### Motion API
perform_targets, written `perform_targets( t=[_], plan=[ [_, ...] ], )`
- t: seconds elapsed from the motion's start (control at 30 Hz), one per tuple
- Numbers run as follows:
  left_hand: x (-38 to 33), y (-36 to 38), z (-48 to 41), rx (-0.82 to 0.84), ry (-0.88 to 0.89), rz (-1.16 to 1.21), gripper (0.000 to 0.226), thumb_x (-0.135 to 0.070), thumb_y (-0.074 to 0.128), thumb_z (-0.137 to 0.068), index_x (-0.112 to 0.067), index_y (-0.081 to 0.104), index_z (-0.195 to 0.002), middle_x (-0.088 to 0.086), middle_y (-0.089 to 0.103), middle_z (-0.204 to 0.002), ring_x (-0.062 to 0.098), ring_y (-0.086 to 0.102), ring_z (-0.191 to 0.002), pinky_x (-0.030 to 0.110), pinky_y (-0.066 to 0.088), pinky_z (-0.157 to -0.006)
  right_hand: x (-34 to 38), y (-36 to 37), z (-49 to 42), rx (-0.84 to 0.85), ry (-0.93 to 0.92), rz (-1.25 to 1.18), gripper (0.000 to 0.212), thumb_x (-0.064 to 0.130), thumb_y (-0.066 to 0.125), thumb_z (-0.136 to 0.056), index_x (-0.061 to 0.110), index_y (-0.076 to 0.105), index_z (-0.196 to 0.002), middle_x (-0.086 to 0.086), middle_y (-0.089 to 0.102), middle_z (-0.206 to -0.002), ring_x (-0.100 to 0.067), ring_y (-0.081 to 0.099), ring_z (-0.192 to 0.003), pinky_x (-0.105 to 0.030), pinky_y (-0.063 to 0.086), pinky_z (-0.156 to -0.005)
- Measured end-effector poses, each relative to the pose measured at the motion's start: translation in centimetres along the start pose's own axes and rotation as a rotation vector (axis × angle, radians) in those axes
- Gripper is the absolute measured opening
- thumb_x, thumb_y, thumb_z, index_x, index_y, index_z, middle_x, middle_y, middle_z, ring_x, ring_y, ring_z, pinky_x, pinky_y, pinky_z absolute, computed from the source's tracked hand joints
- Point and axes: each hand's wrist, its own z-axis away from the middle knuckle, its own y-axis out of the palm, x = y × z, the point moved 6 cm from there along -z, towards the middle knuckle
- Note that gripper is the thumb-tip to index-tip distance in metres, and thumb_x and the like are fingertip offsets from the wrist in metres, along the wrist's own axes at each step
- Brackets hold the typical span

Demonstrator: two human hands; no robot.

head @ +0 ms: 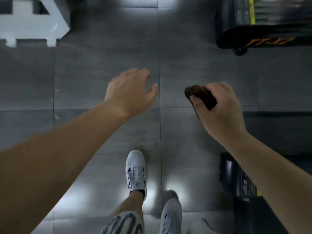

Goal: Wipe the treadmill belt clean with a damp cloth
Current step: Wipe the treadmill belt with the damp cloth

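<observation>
Approach looks like the step in hand: right hand [221, 112] grips a balled brown cloth [200, 96] at centre right of the frame, while left hand [130, 92] hangs loose-fingered, holding nothing. Next, it must reach the black treadmill [263, 31] at upper right, well apart.

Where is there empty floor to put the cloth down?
The grey floor is bare in the middle, between the white frame and the black treadmill end, ahead of the left hand. More bare tiles lie left of the white shoes. The right side is crowded: another black machine sits below the right hand gripping the brown cloth.
</observation>
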Motion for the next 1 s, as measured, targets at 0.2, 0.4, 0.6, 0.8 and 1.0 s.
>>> perform_targets(
  t=[0.2, 0.4, 0.6, 0.8, 1.0],
  plan=[
    [-5.3, -1.5, -12.4, 0.041, 0.062, -0.047, 0.047, -0.053, 0.045, -0.099, -0.02, 0.056, -0.132, 0.004, 0.062, -0.123, 0.027, 0.059, -0.113, 0.047, 0.051, -0.092, -3.4, -3.1, -10.2, -0.052, 0.005, 0.03, 0.027, 0.038, 0.065, -0.091, 0.018, 0.063, -0.11, 0.005, 0.05, -0.1, -0.004, 0.044, -0.08, -0.002, 0.034, -0.067],
    [-11.5, -2.9, -24.6, 0.004, 0.066, -0.071, 0.046, -0.053, 0.045, -0.099, -0.02, 0.057, -0.13, 0.006, 0.062, -0.122, 0.03, 0.059, -0.114, 0.045, 0.048, -0.091, -9.0, -5.8, -18.4, -0.012, -0.025, 0.0, 0.029, 0.04, 0.063, -0.09, 0.019, 0.066, -0.11, 0.0, 0.055, -0.101, -0.014, 0.054, -0.086, -0.026, 0.044, -0.07],
    [-15.9, -4.2, -35.0, -0.035, 0.037, -0.077, 0.046, -0.052, 0.047, -0.098, -0.019, 0.057, -0.129, 0.01, 0.062, -0.122, 0.034, 0.058, -0.114, 0.046, 0.049, -0.093, -14.1, -10.3, -26.5, 0.024, -0.057, 0.013, 0.027, 0.038, 0.063, -0.089, 0.02, 0.066, -0.109, 0.005, 0.052, -0.1, -0.01, 0.052, -0.083, -0.027, 0.046, -0.066],
    [-19.0, -4.3, -44.2, -0.05, 0.047, -0.062, 0.045, -0.052, 0.047, -0.098, -0.021, 0.057, -0.129, 0.007, 0.063, -0.122, 0.031, 0.059, -0.115, 0.046, 0.049, -0.092, -18.6, -13.0, -35.6, 0.04, -0.046, 0.054, 0.031, 0.039, 0.062, -0.09, 0.021, 0.066, -0.115, 0.005, 0.053, -0.103, -0.011, 0.052, -0.088, -0.024, 0.044, -0.071],
    [-21.1, -3.2, -54.8, -0.019, 0.021, -0.004, 0.045, -0.051, 0.048, -0.098, -0.021, 0.057, -0.129, 0.005, 0.063, -0.121, 0.03, 0.059, -0.114, 0.046, 0.05, -0.09, -20.4, -13.8, -47.7, -0.001, -0.059, 0.06, 0.028, 0.038, 0.066, -0.088, 0.023, 0.067, -0.112, 0.01, 0.051, -0.1, -0.007, 0.052, -0.089, -0.015, 0.039, -0.074]
  ],
)
